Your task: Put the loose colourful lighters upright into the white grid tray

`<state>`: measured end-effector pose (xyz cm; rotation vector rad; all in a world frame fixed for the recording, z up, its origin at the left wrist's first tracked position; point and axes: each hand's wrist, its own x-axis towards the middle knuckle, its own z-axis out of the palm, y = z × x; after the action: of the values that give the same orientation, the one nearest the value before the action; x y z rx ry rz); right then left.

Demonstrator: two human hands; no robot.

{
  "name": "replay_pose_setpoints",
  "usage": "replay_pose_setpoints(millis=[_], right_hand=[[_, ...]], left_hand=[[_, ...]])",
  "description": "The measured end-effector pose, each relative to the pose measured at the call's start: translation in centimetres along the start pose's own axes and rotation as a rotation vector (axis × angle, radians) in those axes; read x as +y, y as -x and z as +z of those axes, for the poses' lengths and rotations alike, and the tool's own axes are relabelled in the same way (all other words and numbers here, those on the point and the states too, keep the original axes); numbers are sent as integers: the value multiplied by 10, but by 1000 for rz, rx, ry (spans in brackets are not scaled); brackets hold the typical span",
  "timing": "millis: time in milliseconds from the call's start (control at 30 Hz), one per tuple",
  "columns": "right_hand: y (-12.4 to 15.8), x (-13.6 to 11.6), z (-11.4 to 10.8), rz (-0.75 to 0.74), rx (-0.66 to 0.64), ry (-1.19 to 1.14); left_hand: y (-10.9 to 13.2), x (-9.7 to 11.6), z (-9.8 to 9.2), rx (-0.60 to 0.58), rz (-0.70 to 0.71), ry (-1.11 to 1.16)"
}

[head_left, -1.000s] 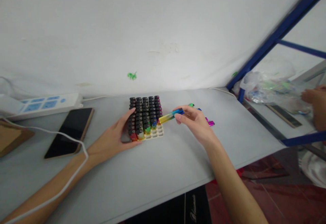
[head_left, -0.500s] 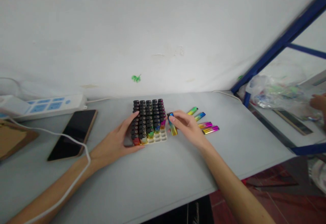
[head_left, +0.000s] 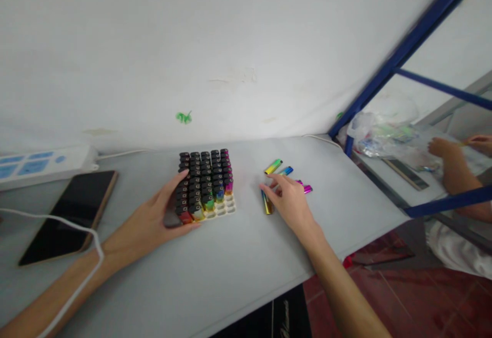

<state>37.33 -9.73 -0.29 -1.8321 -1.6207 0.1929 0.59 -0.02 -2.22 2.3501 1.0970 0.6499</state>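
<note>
My left hand (head_left: 163, 210) is wrapped round the left side of a pale tray (head_left: 226, 207) filled with upright lighters (head_left: 205, 179). They have black tops, and coloured bodies show along the front. Several cells at the tray's front right corner hold no lighter. To the right, my right hand (head_left: 288, 194) has its fingers curled on a shiny blue and gold lighter (head_left: 267, 204), whose upper part they partly cover. Near its fingertips lie loose lighters: a green and yellow one (head_left: 273, 166), a blue one (head_left: 286, 170) and magenta ones (head_left: 308, 189), partly hidden by the hand.
A dark phone (head_left: 69, 215) lies at left, before a white power strip (head_left: 46, 164). A white cable (head_left: 86, 230) crosses my left forearm. On the right stand a blue metal frame (head_left: 378, 82), plastic bags (head_left: 380, 133) and another person's hands (head_left: 442, 147).
My right hand has moved right, away from the tray and towards the loose lighters, with the blue and gold lighter. The view has turned right. My left hand stays on the tray.
</note>
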Motion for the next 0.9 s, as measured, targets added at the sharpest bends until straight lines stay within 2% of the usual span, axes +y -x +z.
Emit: replay_pose_setpoints(millis=[167,333,500,633,767,833,900], right_hand=[[-40,17,-19,96,52,254],[-72,5,-12,223,-138,548],[-82,-4,2,228,-237,510],[-83,8,6,132,-192,251],[-72,11,10,44,-145,-439],[-64,1,13,46,-176,-783],[-57,-14,15,79,-208,-1014]], left_hand=[[-3,-7,1,-14,25,-19],[-3,-2,-2,-28,1,-38],[-4,9,-8,-72,2,-11],[-5,11,-10,-81,4,-9],[-4,3,-7,-57,49,32],[-4,-2,-5,-48,57,43],[-3,-4,-4,-47,52,49]])
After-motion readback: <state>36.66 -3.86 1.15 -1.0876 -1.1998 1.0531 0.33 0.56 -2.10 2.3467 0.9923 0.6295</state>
